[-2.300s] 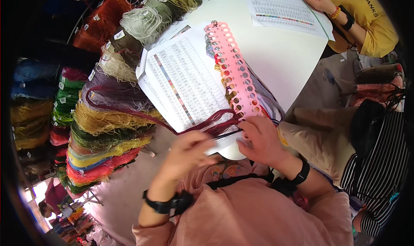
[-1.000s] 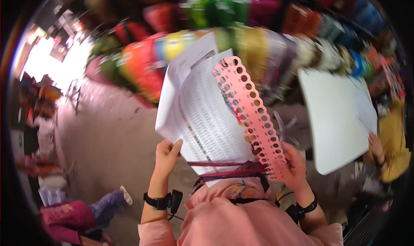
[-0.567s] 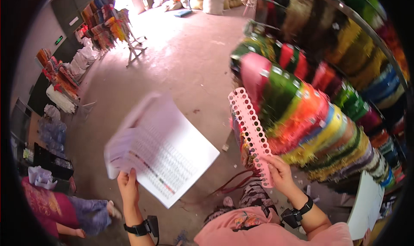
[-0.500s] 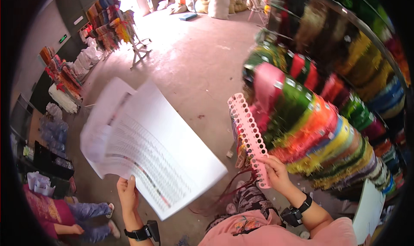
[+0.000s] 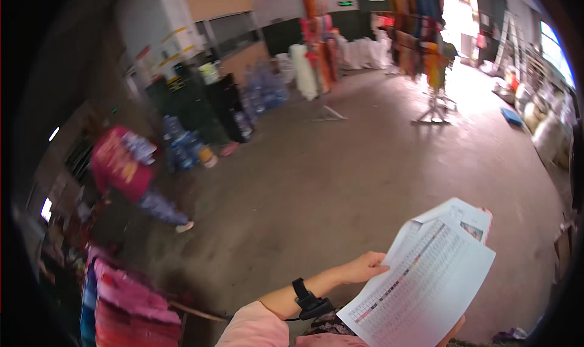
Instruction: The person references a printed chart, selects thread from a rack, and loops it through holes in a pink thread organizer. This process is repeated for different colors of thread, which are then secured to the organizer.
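My left hand [image 5: 363, 266] is closed on the left edge of some white printed sheets [image 5: 429, 280], thumb on top. The front sheet carries a dense table with a dark and red row; another sheet behind it shows a small picture. Of my right hand [image 5: 454, 330], only a sliver shows below the sheets' lower right edge, and its fingers are hidden. A small pink edge [image 5: 488, 212] peeks out behind the top of the sheets; the pink holed thread card is otherwise out of sight.
A person in a magenta top [image 5: 125, 164] walks at the left. Pink and red yarn hanks [image 5: 131, 304] hang close by at the lower left. Racks of coloured yarn [image 5: 420, 39] stand at the back, with water bottles [image 5: 182, 143] along the wall and sacks [image 5: 550, 134] at the right.
The view has swung left, away from the large yarn rack. The sheets have moved to the right, now covering most of my right hand and the pink card. The other person has walked off.
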### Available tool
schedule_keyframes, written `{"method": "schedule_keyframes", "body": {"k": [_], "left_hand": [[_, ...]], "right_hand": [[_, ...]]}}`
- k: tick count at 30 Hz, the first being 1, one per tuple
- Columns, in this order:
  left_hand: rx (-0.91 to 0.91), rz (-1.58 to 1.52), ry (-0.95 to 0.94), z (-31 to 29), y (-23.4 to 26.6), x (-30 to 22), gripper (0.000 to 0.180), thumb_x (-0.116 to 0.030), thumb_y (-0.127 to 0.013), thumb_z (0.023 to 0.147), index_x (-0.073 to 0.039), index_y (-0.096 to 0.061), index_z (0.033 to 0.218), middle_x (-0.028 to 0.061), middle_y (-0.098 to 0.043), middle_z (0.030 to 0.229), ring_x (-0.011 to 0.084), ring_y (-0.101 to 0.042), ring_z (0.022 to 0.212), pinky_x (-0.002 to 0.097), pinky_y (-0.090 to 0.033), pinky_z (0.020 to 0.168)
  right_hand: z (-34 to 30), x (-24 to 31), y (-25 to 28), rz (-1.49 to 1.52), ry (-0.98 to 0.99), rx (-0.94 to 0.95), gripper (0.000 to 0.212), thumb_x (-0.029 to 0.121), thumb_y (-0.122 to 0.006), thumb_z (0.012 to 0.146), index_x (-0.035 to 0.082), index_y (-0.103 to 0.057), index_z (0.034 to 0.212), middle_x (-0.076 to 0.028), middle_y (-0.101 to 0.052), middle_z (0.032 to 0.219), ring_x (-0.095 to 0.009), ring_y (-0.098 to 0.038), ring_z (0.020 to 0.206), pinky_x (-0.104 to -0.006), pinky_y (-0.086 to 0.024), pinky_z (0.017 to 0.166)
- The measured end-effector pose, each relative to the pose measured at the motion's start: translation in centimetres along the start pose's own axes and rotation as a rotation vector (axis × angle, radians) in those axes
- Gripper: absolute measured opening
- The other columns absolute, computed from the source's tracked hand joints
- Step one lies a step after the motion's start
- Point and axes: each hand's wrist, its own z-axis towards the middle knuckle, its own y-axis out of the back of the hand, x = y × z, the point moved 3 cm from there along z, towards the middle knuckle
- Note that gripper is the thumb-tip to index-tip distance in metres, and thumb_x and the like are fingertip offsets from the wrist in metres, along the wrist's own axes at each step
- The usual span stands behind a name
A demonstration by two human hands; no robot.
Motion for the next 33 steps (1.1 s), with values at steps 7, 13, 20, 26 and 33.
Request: {"method": "schedule_keyframes", "body": {"k": [7, 13, 20, 26, 33], "left_hand": [[0.068, 0.012, 0.023, 22.2, -0.1, 0.5, 0.023, -0.006, -0.044, 0.082, 0.003, -0.051, 0.101, 0.0053, -0.057, 0.092, 0.0104, -0.051, 0.081, 0.0248, -0.042, 0.070], [0.438, -0.026, 0.062, 40.8, -7.6, -3.5, 0.031, 0.006, -0.040, 0.076, 0.009, -0.044, 0.106, 0.0148, -0.053, 0.098, 0.0181, -0.052, 0.089, 0.0293, -0.042, 0.076], [1.110, 0.038, 0.190, 57.2, -20.2, -4.3, 0.029, -0.008, -0.047, 0.083, 0.007, -0.045, 0.107, 0.0050, -0.054, 0.098, 0.0131, -0.050, 0.084, 0.0237, -0.039, 0.071], [1.250, -0.010, 0.002, 60.6, -31.3, -7.6, 0.036, -0.002, -0.052, 0.078, 0.008, -0.041, 0.111, 0.0113, -0.049, 0.107, 0.0149, -0.046, 0.093, 0.0270, -0.037, 0.079], [1.355, 0.030, 0.166, 70.3, -50.0, -7.8, 0.032, 0.003, -0.051, 0.076, 0.006, -0.043, 0.107, 0.0064, -0.053, 0.091, 0.0145, -0.052, 0.076, 0.0232, -0.043, 0.063]], "right_hand": [[13.2, 0.3, 7.0, -0.206, -0.167, -0.025, 0.022, 0.016, -0.044, 0.080, -0.002, -0.056, 0.085, -0.008, -0.055, 0.087, -0.013, -0.051, 0.078, -0.0256, -0.042, 0.065], [16.8, -3.1, 12.9, 0.444, -0.250, -0.513, 0.025, 0.017, -0.045, 0.081, 0.002, -0.053, 0.100, -0.008, -0.050, 0.104, -0.005, -0.048, 0.066, -0.0191, -0.039, 0.060], [22.5, -2.7, 17.4, 0.140, -0.057, -1.007, 0.025, 0.016, -0.050, 0.081, 0.001, -0.051, 0.101, 0.003, -0.050, 0.076, -0.002, -0.039, 0.064, -0.0189, -0.034, 0.054], [25.3, -7.0, 22.9, 0.136, -0.135, -1.327, 0.020, 0.015, -0.047, 0.082, 0.000, -0.053, 0.095, 0.003, -0.045, 0.068, -0.004, -0.034, 0.058, -0.0205, -0.030, 0.049], [25.9, -7.9, 34.2, -0.570, -0.077, -1.681, 0.021, 0.003, -0.050, 0.077, 0.000, -0.052, 0.097, -0.008, -0.052, 0.077, -0.014, -0.046, 0.059, -0.0239, -0.037, 0.052]]}}
